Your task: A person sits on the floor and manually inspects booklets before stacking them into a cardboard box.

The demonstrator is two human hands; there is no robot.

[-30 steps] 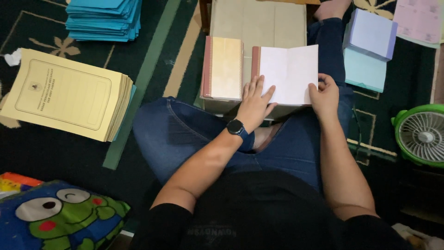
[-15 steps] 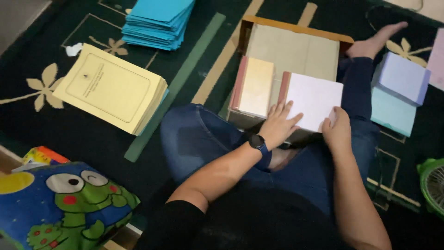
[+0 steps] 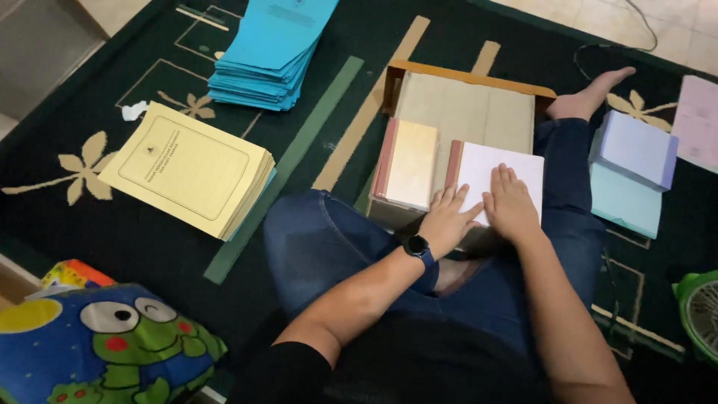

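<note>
I sit cross-legged on a dark green carpet with a small wooden table point(image 3: 464, 78) over my lap. Two bound stacks of paper lie on it: a cream stack with a red spine point(image 3: 407, 161) on the left and a white stack point(image 3: 493, 168) on the right. My left hand point(image 3: 446, 219), with a black watch on its wrist, rests flat on the near left corner of the white stack. My right hand point(image 3: 511, 200) presses flat on the same stack beside it. Neither hand grips anything.
A yellow stack of booklets point(image 3: 187, 168) and a blue stack point(image 3: 269, 52) lie on the carpet to the left. Lilac and pale blue stacks point(image 3: 632, 168) lie to the right, near my bare foot point(image 3: 591, 93). A frog-print cushion point(image 3: 97, 344) is at lower left, a green fan point(image 3: 699, 310) at right.
My view has shifted so everything sits lower and to the right. My right hand slid left across the white stack to lie beside my left hand.
</note>
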